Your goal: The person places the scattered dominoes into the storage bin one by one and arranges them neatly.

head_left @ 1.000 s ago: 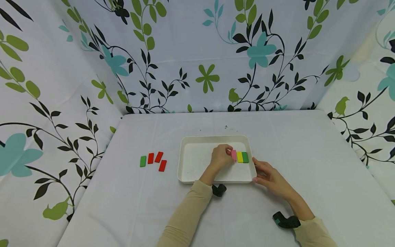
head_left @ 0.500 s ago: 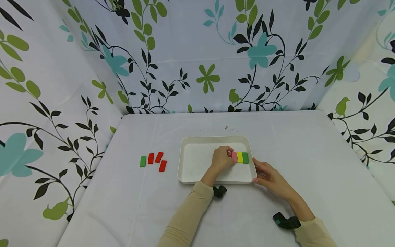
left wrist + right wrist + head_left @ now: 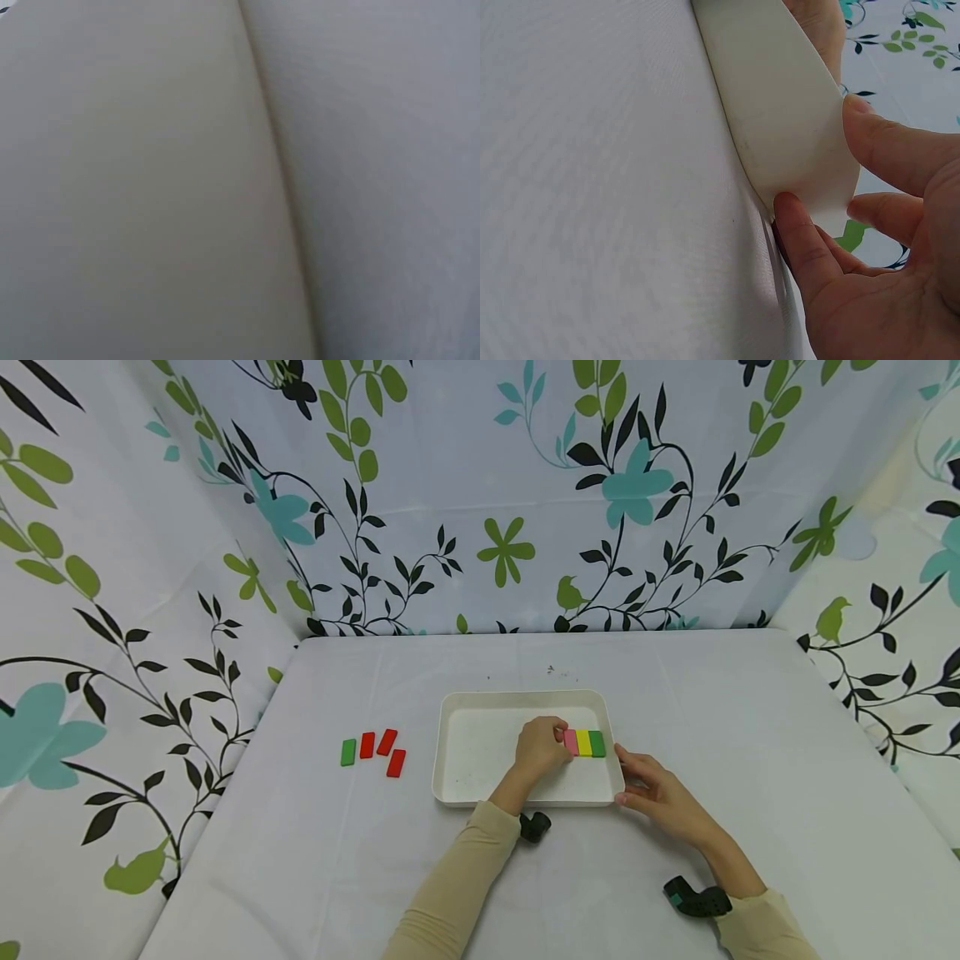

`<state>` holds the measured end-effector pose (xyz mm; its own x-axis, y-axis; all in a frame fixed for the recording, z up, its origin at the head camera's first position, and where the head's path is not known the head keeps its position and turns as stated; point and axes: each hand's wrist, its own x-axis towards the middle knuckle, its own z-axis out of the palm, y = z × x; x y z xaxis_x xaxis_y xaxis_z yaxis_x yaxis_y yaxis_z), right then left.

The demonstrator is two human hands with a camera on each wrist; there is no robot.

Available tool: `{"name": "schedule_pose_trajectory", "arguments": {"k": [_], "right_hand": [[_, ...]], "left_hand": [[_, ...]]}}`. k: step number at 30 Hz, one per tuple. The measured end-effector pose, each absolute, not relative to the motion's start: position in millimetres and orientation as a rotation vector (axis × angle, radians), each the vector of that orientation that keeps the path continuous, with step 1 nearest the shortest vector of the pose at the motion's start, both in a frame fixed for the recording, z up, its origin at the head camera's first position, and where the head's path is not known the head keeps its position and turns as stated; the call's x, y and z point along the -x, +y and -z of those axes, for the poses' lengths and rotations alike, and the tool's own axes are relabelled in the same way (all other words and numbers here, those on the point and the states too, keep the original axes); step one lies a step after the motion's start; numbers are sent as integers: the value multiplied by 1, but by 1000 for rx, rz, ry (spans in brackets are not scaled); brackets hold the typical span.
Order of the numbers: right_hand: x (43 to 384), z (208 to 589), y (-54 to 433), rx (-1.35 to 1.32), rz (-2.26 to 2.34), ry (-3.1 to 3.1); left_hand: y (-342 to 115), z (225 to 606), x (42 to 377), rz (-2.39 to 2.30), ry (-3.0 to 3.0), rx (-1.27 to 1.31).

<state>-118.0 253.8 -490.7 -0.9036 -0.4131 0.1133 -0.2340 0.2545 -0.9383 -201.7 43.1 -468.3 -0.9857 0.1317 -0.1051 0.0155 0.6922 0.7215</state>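
Note:
In the head view my left hand (image 3: 542, 748) pinches a small flat pink block (image 3: 571, 742) by its left end, inside the white tray (image 3: 474, 760). The pink block lies right against a yellow block (image 3: 583, 742), and a green block (image 3: 597, 743) follows it to the right, making one row. My right hand (image 3: 660, 793) holds the tray's right end. Up close in the right wrist view, the fingers (image 3: 810, 247) of that hand press on the tray's end wall (image 3: 780, 97) and its rim. Only a beige sleeve (image 3: 150, 187) and white cloth fill the left wrist view.
Left of the tray, on the white-covered table (image 3: 375, 860), lie a green block (image 3: 348, 752) and several red blocks (image 3: 367, 745). A patterned curtain (image 3: 450, 485) stands behind and beside the table. Small dark specks (image 3: 551, 670) mark the cloth beyond the tray.
My left hand has shifted slightly to the right, and the pink block has closed up against the yellow one. The right hand and the tray keep their places.

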Motion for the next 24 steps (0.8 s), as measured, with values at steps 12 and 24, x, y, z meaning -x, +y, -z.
{"name": "schedule_pose_trajectory", "arguments": {"k": [12,24], "right_hand": [[119,491,253,615,1715,2366],[119,494,254,640,1726,2371]], "left_hand": [[38,464,201,-1126,2775,-179],[13,429,188,-1241,2773,-362]]}}
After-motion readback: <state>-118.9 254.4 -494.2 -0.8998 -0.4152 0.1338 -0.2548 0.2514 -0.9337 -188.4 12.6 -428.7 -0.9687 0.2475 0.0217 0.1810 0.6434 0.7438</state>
